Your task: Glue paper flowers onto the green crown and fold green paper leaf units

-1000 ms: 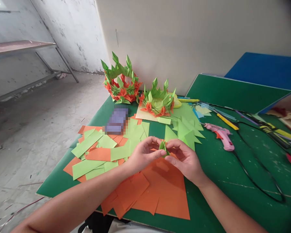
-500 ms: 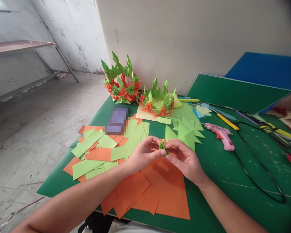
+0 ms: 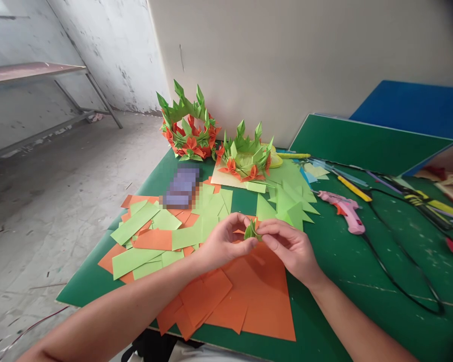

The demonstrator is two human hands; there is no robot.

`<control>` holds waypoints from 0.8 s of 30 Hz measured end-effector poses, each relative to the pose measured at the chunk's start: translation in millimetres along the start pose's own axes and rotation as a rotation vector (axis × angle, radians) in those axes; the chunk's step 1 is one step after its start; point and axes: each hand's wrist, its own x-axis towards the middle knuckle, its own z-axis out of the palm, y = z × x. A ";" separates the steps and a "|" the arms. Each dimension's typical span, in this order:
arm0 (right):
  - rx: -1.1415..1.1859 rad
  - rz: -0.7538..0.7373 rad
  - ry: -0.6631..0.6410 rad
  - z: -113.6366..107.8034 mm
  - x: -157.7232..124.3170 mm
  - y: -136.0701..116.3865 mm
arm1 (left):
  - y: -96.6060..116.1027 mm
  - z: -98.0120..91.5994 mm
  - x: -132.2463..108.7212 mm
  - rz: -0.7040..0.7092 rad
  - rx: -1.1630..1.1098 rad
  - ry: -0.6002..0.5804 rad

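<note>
You hold the folded green paper (image 3: 251, 231) between both hands, just above the orange sheets (image 3: 256, 296) on the green table (image 3: 347, 271); your left hand (image 3: 226, 242) pinches its left side with thumb and forefinger, your right hand (image 3: 291, 247) pinches its right side, the other fingers curled under; I think it is lifted so the fingertips can reach both faces of the fold; its pointed end looks upward, so the long axis stands nearly upright, leaning a little toward your left hand; the glue gun (image 3: 343, 208) lies well apart, on your right.
</note>
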 end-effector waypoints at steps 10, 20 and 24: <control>-0.021 0.076 0.118 5.4 -2.9 8.7 | -0.2 2.3 -2.3 0.140 0.208 0.044; -0.026 0.077 0.136 4.0 2.0 7.5 | 0.0 4.2 -3.0 0.064 0.248 0.183; 0.019 0.193 0.068 3.9 0.5 10.2 | 2.6 4.1 -2.1 0.049 0.259 0.256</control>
